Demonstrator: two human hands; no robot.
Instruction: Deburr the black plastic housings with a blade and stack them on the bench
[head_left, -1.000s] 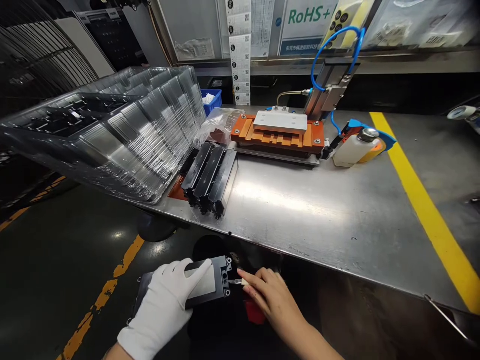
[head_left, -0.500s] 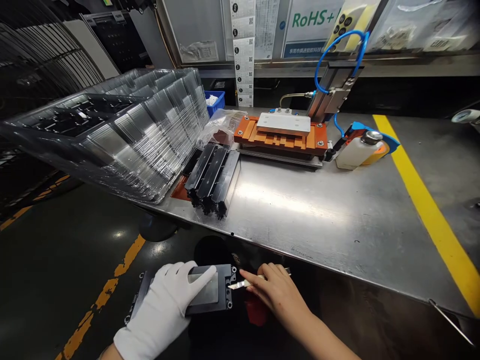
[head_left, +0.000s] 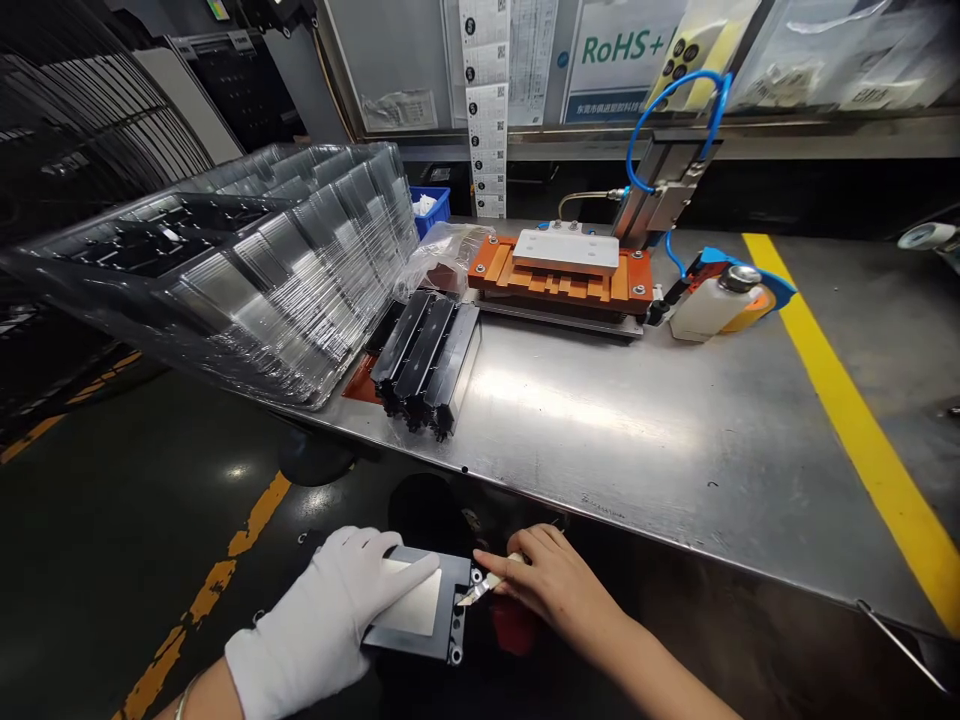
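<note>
My left hand (head_left: 330,620), in a white glove, holds a flat black plastic part (head_left: 427,610) with a pale rectangular panel, below the table's front edge. My bare right hand (head_left: 547,585) grips a small blade tool (head_left: 480,588) whose tip touches the part's right edge near a screw hole. A row of similar black parts (head_left: 427,360) stands on edge on the steel table (head_left: 675,450).
A stack of clear plastic trays (head_left: 247,270) overhangs the table's left end. An orange fixture with a white plate (head_left: 559,270) and a pneumatic cylinder with blue hose (head_left: 667,170) sit at the back. A white bottle (head_left: 712,300) stands beside it. Yellow tape (head_left: 847,400) crosses the table.
The black part has shifted slightly lower and tilted in my left hand, and the blade tip has moved down along its right edge. The view rose a little.
</note>
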